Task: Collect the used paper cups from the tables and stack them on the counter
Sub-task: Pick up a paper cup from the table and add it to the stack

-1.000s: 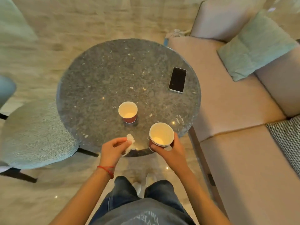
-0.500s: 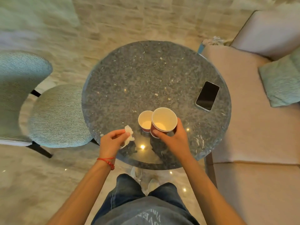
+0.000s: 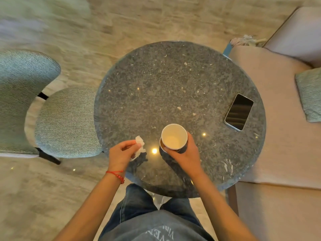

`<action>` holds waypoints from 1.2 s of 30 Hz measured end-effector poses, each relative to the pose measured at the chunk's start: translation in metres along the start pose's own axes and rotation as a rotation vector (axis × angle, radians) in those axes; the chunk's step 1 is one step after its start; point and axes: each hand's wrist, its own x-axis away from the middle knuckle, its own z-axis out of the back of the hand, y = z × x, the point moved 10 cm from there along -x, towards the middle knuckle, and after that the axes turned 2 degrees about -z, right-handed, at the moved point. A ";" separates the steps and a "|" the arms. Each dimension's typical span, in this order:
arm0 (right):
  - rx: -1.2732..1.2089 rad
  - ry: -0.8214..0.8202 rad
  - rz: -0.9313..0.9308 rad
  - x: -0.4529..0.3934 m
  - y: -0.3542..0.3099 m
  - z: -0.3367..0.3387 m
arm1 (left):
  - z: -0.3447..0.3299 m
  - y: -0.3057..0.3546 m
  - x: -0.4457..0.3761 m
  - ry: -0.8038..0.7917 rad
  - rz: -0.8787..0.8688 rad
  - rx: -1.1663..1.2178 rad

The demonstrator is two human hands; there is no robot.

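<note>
Collection step: my right hand (image 3: 186, 154) grips the paper cup (image 3: 174, 136), nested over a second one on the worktop (image 3: 173, 80). Left hand (image 3: 121, 152) pinches a tissue (image 3: 140, 145). Next I would lift the stack toward the counter.

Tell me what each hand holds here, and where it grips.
The right hand grips the paper cup round its side wall. The left hand pinches a crumpled tissue at the fingertips.
</note>
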 end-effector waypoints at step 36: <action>0.063 -0.621 0.076 0.012 -0.012 -0.071 | 0.071 -0.056 0.103 0.500 0.078 0.321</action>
